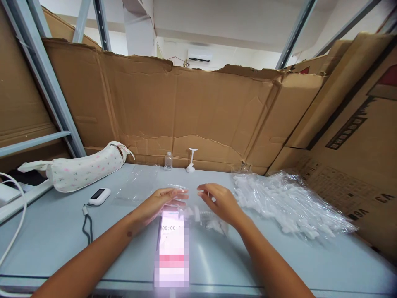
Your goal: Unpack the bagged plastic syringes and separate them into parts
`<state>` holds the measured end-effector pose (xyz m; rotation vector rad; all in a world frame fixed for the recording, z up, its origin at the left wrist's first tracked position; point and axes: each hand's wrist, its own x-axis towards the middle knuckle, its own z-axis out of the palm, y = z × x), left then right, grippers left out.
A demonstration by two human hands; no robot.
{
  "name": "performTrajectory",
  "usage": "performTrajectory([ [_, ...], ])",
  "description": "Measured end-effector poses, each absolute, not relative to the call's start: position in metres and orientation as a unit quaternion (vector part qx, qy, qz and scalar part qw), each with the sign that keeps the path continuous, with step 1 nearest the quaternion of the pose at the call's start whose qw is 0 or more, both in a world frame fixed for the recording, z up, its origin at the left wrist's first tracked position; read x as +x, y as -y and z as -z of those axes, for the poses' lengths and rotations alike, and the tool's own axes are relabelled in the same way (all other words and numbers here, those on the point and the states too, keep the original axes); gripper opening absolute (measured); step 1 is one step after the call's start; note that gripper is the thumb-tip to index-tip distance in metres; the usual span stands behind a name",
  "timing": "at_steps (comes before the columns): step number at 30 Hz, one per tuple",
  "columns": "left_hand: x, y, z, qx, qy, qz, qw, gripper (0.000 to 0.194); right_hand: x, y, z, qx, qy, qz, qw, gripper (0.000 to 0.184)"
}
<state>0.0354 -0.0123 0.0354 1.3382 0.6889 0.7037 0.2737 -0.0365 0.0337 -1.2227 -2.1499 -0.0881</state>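
My left hand [161, 203] reaches over the grey table [62, 231] with fingers curled around the edge of a clear plastic bag [176, 191]. My right hand [218, 200] is opposite it, fingers bent and pinching the same clear bag. A small white pump part [194, 213] lies blurred between and under the hands. A phone [172, 248] showing a timer lies just in front of my left hand.
A heap of bagged white pump parts [288, 203] lies at the right. A small clear bottle [168, 161] and a white pump head [191, 160] stand at the back. A floral pouch [83, 167], a white device [99, 195] and cardboard walls [217, 116] surround the table.
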Motion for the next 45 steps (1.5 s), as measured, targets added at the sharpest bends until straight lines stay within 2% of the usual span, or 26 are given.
performTrajectory([
  [2, 0.032, 0.010, -0.039, 0.578, -0.304, -0.341, 0.677, 0.046, 0.283, 0.032, -0.035, -0.500, 0.794, 0.024, 0.345, 0.021],
  [5, 0.025, 0.005, -0.042, 0.555, -0.287, -0.380, 0.682, 0.046, 0.293, 0.023, -0.035, -0.522, 0.738, -0.024, 0.426, 0.027],
  [8, 0.021, 0.000, -0.042, 0.504, -0.256, -0.414, 0.713, 0.042, 0.299, 0.014, -0.031, -0.527, 0.643, -0.121, 0.542, 0.053],
  [10, 0.019, -0.003, -0.041, 0.462, -0.237, -0.436, 0.735, 0.037, 0.300, 0.011, -0.030, -0.518, 0.571, -0.237, 0.591, 0.066],
  [13, 0.017, -0.007, -0.039, 0.426, -0.227, -0.456, 0.748, 0.035, 0.299, 0.013, -0.031, -0.441, 0.539, -0.449, 0.561, 0.059],
  [16, 0.016, -0.008, -0.038, 0.442, -0.228, -0.463, 0.733, 0.040, 0.294, 0.016, -0.032, -0.377, 0.526, -0.542, 0.537, 0.046],
  [20, 0.015, -0.010, -0.036, 0.536, -0.243, -0.440, 0.678, 0.056, 0.290, 0.017, -0.032, -0.383, 0.479, -0.502, 0.610, 0.038],
  [24, 0.017, -0.013, -0.031, 0.608, -0.266, -0.417, 0.621, 0.077, 0.292, 0.014, -0.032, -0.384, 0.472, -0.474, 0.636, 0.037],
  [29, 0.020, -0.017, -0.021, 0.679, -0.321, -0.395, 0.529, 0.086, 0.301, 0.008, -0.032, -0.398, 0.445, -0.439, 0.672, 0.039],
  [32, 0.018, -0.022, -0.017, 0.687, -0.353, -0.407, 0.488, 0.079, 0.312, 0.004, -0.032, -0.409, 0.423, -0.413, 0.695, 0.041],
  [39, 0.007, -0.041, -0.020, 0.670, -0.415, -0.483, 0.380, 0.035, 0.341, -0.001, -0.036, -0.399, 0.369, -0.378, 0.750, 0.042],
  [45, -0.002, -0.051, -0.020, 0.648, -0.464, -0.512, 0.321, 0.028, 0.351, 0.001, -0.042, -0.390, 0.315, -0.345, 0.794, 0.050],
])
